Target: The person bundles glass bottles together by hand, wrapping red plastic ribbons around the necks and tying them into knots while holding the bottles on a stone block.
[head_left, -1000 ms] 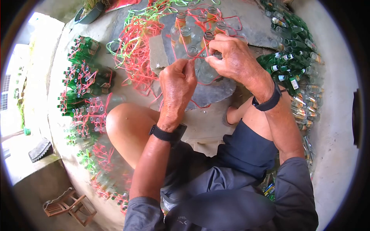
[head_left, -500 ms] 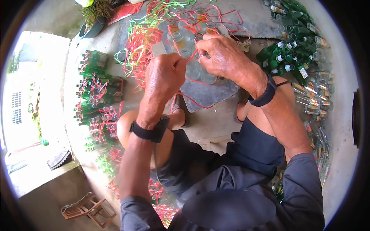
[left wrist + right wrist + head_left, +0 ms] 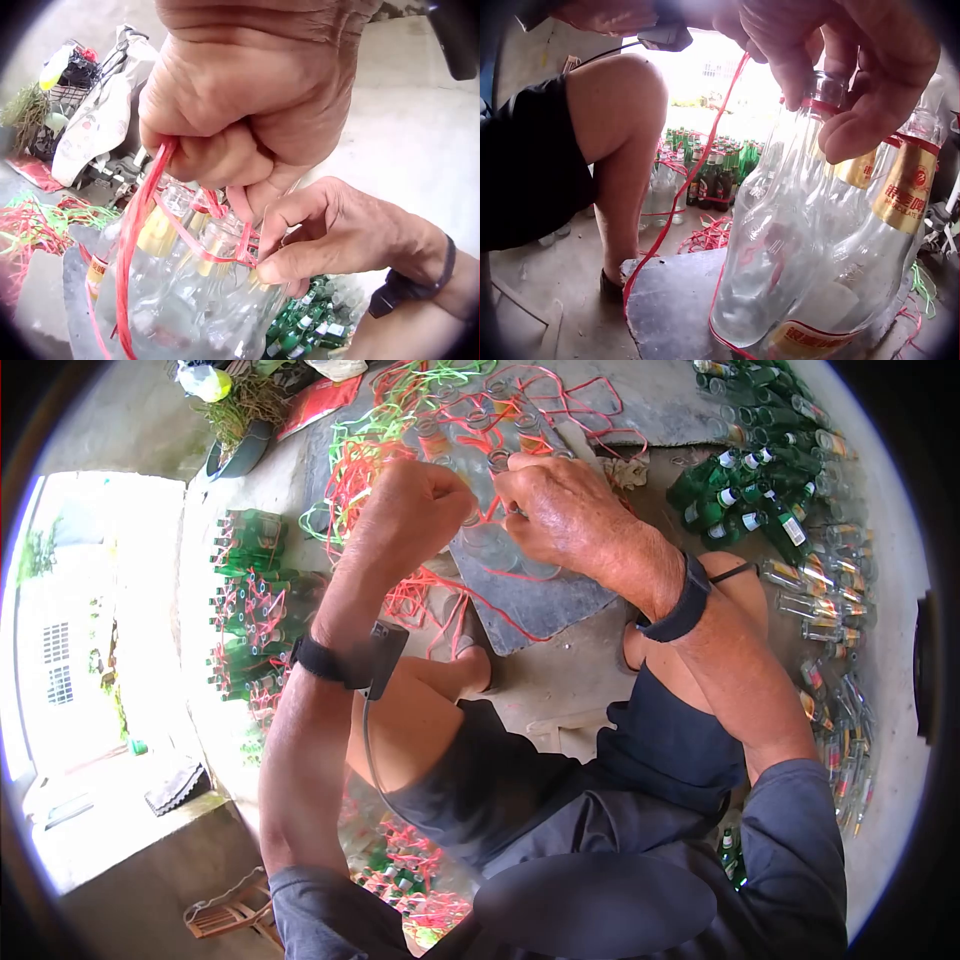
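Twine [image 3: 129, 277], red, is gripped in the left hand's [image 3: 408, 512] curled fingers; one bottle neck [image 3: 826, 90] is pinched by the right hand [image 3: 565, 510]. Clear bottles [image 3: 761, 259] are bunched upright on grey slab [image 3: 676, 300], red twine looped around necks and bases.

A planter [image 3: 238, 455] is holding straggly grass [image 3: 232, 418] beside a red sheet [image 3: 322, 405] — a wooden chair [image 3: 232, 915] is showing at the head view's lower left. Green bottles [image 3: 742, 508] are lying piled near the right-hand wall [image 3: 890, 560] — others are standing in groups opposite.
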A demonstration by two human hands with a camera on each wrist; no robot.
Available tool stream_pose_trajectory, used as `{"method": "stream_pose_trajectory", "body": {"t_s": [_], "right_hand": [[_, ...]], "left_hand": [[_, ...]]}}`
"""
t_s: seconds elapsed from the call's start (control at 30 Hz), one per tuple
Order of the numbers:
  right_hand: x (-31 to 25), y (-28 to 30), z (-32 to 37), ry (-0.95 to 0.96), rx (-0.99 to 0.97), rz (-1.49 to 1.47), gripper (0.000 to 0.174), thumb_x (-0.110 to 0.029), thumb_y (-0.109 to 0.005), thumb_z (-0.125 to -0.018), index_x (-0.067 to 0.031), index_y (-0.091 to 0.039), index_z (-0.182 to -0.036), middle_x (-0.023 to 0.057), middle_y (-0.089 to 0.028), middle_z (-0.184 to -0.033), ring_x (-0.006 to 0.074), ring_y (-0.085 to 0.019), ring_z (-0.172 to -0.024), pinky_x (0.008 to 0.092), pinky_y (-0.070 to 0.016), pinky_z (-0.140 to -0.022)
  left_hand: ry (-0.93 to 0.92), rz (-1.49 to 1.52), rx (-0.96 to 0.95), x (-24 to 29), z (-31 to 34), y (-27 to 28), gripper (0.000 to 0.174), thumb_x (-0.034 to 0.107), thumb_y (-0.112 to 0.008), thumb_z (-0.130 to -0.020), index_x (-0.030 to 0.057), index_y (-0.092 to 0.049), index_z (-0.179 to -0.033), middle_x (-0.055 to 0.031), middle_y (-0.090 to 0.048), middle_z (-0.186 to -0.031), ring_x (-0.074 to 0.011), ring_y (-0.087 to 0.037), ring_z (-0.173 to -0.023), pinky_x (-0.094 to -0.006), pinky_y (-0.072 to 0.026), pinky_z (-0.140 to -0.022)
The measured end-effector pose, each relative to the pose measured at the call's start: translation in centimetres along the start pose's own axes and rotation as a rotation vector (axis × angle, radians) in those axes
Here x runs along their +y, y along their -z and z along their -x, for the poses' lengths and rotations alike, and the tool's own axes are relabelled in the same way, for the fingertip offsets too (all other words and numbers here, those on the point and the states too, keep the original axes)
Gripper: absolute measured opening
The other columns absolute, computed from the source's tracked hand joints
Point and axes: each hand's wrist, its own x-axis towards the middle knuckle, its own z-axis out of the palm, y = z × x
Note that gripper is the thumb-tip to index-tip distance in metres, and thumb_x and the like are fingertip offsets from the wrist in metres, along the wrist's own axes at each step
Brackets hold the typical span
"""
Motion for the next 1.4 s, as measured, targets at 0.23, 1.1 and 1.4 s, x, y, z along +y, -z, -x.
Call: {"method": "stream_pose_trajectory", "body": {"t_s": [0.23,1.1,1.4], "right_hand": [[0.2,-0.6,0.3,0.050,0.044,-0.003,0.010,-0.005,-0.070,-0.078,0.0022,-0.073,-0.085,0.0199,-0.072,-0.091,0.0400,-0.074,-0.090,0.0488,-0.0589,-0.084],[0.5,0.5,1.1,0.040,-0.094,-0.086,0.019,-0.002,-0.072,-0.081,0.0020,-0.063,-0.097,0.0188,-0.063,-0.098,0.0426,-0.068,-0.095,0.0509,-0.0552,-0.081],[1.4,1.1,0.9,0.100,-0.119,-0.123,0.024,0.003,-0.072,-0.078,0.0019,-0.065,-0.101,0.0191,-0.062,-0.102,0.0436,-0.066,-0.100,0.0517,-0.0539,-0.084]], "left_hand": [[-0.116,-0.052,0.077,-1.7,-2.8,-0.8,0.021,0.014,-0.070,-0.092,-0.0042,-0.079,-0.097,-0.0014,-0.071,-0.073,-0.0059,-0.058,-0.066,-0.0295,-0.0486,-0.059],[0.007,0.073,0.180,-4.5,-1.6,-2.6,0.023,0.015,-0.072,-0.095,-0.0021,-0.081,-0.107,0.0026,-0.063,-0.066,-0.0041,-0.051,-0.061,-0.0291,-0.0438,-0.054],[0.021,0.154,0.274,-4.2,-0.7,-4.1,0.019,0.010,-0.067,-0.087,-0.0045,-0.079,-0.091,-0.0141,-0.066,-0.061,-0.0111,-0.063,-0.060,-0.0355,-0.0520,-0.058]]}}
